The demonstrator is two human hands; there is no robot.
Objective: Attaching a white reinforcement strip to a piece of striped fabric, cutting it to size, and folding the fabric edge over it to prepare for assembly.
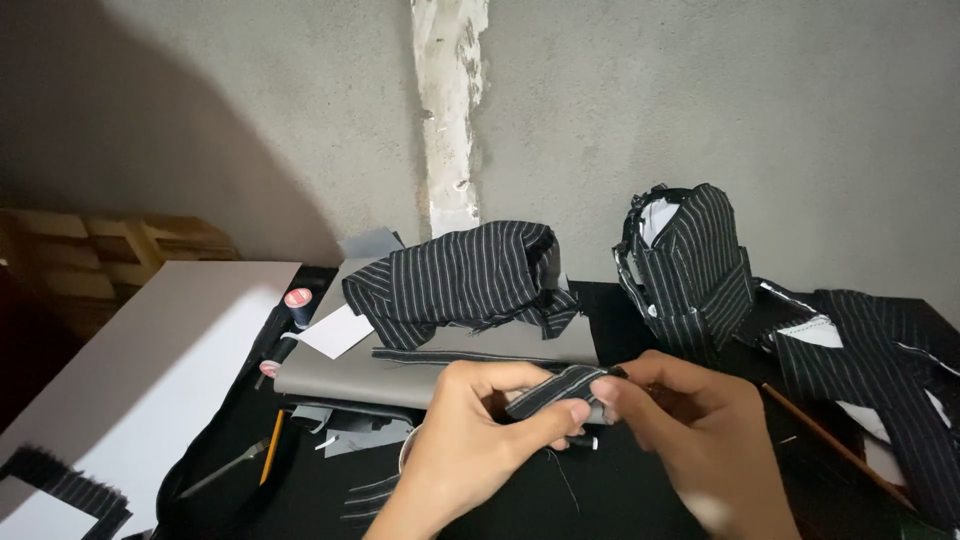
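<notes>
1. Head view: a black work surface [640,480] stands against a bare grey concrete wall [760,110], where a rough white plaster seam [450,110] runs down from the top.
2. A white board [150,370] slopes along the left edge, with stacked wooden blocks [110,250] behind it in shadow.
3. At centre, my left hand [470,440] and right hand [700,430] meet, fingertips pinched together on a small folded strip of dark pinstriped cloth [560,388], held just above the surface.
4. Behind my hands, a flat grey board [350,375] carries a crumpled pinstriped piece [460,275]; a white paper slip [335,333] lies at its left corner.
5. A dark thread spool with a round red-and-white label on top [299,300] stands left of the slip; the label's print is too small to tell.
6. To the right, a pinstriped piece stands upright [690,270], and more striped cloth with white lining [870,370] spreads beside it.
7. A thin wooden stick [830,445] lies slantwise near my right hand; a yellow pencil [272,455] lies lower left.
</notes>
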